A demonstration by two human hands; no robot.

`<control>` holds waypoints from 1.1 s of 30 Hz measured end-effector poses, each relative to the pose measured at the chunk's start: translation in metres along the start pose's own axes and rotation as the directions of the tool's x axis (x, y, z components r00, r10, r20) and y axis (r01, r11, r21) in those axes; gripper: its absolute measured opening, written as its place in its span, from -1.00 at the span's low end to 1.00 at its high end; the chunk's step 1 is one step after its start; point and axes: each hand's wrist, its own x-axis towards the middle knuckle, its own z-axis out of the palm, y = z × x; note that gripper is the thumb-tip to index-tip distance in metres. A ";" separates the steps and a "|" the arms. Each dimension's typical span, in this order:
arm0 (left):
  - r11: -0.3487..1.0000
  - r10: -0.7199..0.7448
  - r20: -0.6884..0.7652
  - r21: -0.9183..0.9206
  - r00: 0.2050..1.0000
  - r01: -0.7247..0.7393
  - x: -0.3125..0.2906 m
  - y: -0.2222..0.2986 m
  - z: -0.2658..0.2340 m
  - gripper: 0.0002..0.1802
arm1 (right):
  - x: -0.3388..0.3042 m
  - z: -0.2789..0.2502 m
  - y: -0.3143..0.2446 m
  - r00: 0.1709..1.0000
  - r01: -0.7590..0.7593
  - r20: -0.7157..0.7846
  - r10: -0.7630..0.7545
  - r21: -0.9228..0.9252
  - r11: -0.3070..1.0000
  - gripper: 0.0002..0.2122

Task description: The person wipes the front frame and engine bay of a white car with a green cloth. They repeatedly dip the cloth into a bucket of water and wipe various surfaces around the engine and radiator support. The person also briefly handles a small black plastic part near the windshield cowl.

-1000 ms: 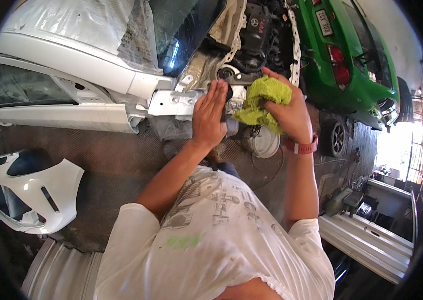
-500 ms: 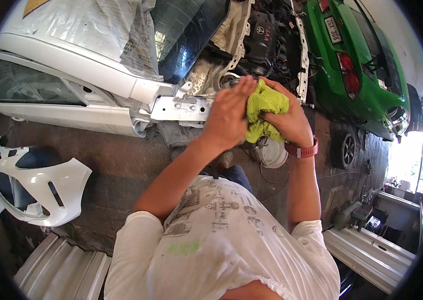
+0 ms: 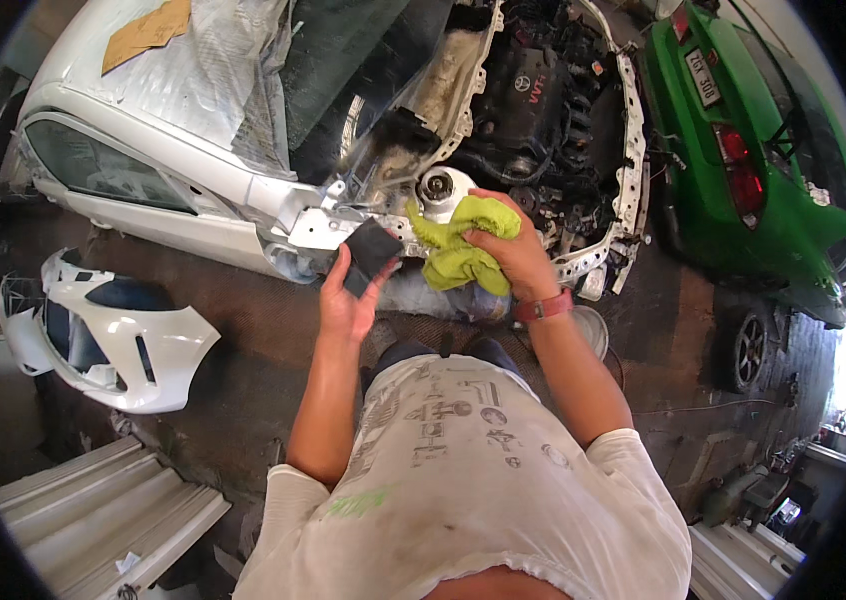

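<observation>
Head: your left hand [image 3: 346, 308], pinching black pad [image 3: 371, 250] near-left of engine [image 3: 513, 115], has parted from right hand [image 3: 523, 258], clutching green cloth [image 3: 486, 215] on engine's near side; pad face now exposed.

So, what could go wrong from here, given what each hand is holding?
The left hand seems to hold the dark flat pad just between thumb and fingers, so it might slip and drop. The yellow-green cloth bunched in the right hand has loose folds that could snag on exposed metal. Bare fingers might also scrape the edge of the white metal bracket near the pad.
</observation>
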 end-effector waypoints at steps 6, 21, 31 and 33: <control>0.970 -0.213 0.008 0.117 0.977 0.211 -0.038 -0.069 0.020 -0.28 | -0.040 0.011 0.076 0.963 0.161 0.251 -0.095 -0.257 0.953 -0.19; 0.324 0.538 0.216 0.839 0.815 -0.436 -0.013 -0.002 0.102 -0.62 | -0.061 -0.025 -0.035 0.997 -0.076 0.018 0.074 0.337 0.938 -0.41; -0.700 0.260 0.662 0.631 0.703 -0.335 0.053 0.054 0.177 -0.44 | -0.059 0.004 0.010 0.961 0.034 -0.267 0.073 0.377 0.926 -0.58; -0.648 0.336 0.654 0.683 0.678 -0.339 0.057 0.061 0.165 -0.42 | -0.056 0.010 0.019 0.975 -0.009 -0.203 0.096 0.391 0.920 -0.60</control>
